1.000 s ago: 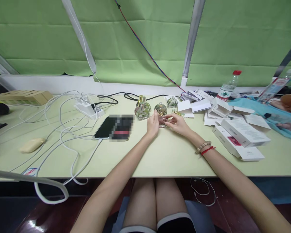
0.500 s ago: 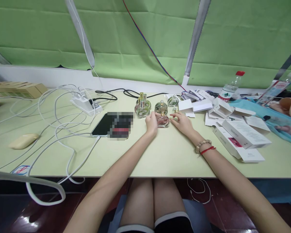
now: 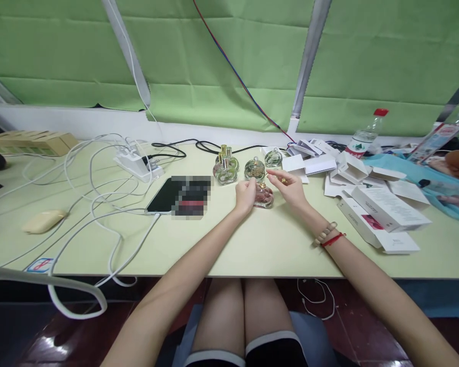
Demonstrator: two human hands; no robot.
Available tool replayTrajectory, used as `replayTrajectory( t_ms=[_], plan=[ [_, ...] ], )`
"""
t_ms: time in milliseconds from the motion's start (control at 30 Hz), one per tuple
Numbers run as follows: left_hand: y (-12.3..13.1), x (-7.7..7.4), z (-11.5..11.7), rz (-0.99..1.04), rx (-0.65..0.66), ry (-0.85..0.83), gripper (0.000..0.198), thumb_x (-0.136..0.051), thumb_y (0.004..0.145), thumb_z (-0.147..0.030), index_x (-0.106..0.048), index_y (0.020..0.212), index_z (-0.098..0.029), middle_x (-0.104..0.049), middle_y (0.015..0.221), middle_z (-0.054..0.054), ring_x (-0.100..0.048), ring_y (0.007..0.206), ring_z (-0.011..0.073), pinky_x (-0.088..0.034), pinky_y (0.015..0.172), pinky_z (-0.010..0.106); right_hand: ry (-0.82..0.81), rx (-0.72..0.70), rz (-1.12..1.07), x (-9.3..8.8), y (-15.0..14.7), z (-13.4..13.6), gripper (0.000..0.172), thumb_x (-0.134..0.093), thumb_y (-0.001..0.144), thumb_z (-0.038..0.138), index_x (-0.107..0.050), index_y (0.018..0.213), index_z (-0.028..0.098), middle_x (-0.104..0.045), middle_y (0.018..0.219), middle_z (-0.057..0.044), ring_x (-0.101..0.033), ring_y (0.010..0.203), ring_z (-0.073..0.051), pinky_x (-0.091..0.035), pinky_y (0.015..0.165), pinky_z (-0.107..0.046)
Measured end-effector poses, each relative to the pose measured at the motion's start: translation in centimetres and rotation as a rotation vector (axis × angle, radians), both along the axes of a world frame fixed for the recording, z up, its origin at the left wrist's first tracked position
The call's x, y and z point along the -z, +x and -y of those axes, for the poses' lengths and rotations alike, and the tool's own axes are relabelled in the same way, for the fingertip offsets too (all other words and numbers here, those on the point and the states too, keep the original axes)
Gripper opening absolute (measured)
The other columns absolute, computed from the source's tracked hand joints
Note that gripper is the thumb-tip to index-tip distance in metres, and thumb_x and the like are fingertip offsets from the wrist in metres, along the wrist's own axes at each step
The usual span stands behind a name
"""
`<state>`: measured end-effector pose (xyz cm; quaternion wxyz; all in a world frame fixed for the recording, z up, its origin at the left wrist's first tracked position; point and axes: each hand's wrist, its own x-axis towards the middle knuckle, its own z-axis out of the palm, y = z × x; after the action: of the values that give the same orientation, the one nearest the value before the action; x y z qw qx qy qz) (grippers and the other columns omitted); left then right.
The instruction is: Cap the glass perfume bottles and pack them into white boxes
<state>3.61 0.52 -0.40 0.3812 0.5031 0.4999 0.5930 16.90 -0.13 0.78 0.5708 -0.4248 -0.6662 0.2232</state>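
Mid-frame, the left hand (image 3: pixel 246 197) grasps the pink bottle (image 3: pixel 265 199) from its left; the right hand (image 3: pixel 290 187) hovers upper-right of it, grip unclear.

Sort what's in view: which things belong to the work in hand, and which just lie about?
In the work:
pink glass bottle, at the left hand
probably the similar glass bottles nearby

Apparently just lying about:
water bottle
power strip
dark-screened device
tan carton

Head-worn view, looking forward and down, desk (image 3: pixel 283 239) close below, green backdrop (image 3: pixel 214 102) beyond
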Motion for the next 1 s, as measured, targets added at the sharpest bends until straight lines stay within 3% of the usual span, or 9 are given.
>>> replayTrajectory(
  t_ms=[200, 467, 1000],
  plan=[
    [0.1, 0.1, 0.1, -0.069, -0.01, 0.031, 0.04, -0.045, 0.077, -0.028, -0.042, 0.038, -0.018, -0.036, 0.037, -0.005, -0.036, 0.041, 0.009, -0.027, 0.047, 0.023, 0.012, -0.194, -0.007, -0.7, -0.3, 0.6, 0.026, -0.066, 0.074, 0.044, -0.074, 0.087, 0.024, -0.069, 0.089, -0.006, -0.059, 0.081, -0.018, -0.044, 0.065, -0.03],
    [0.1, -0.3, 0.6, -0.15, -0.045, 0.007, 0.042, -0.045, 0.079, -0.03, -0.041, 0.038, -0.018, -0.037, 0.037, -0.004, -0.038, 0.041, 0.0102, -0.025, 0.048, 0.024, 0.039, -0.157, 0.053, -1.2, -0.3, 1.0, 0.024, -0.068, 0.071, 0.042, -0.075, 0.085, 0.023, -0.068, 0.085, -0.005, -0.052, 0.066, -0.013, -0.034, 0.05, -0.027],
    [0.0, -0.2, 0.6, -0.211, -0.045, 0.036, 0.042, -0.044, 0.079, -0.031, -0.041, 0.039, -0.018, -0.036, 0.039, -0.003, -0.037, 0.043, 0.0106, -0.025, 0.049, 0.024, -0.01, -0.157, 0.06, -1.0, -0.3, 1.0, 0.022, -0.069, 0.068, 0.04, -0.073, 0.079, 0.021, -0.07, 0.084, -0.004, -0.044, 0.057, -0.01, -0.03, 0.046, -0.024]
  ],
)
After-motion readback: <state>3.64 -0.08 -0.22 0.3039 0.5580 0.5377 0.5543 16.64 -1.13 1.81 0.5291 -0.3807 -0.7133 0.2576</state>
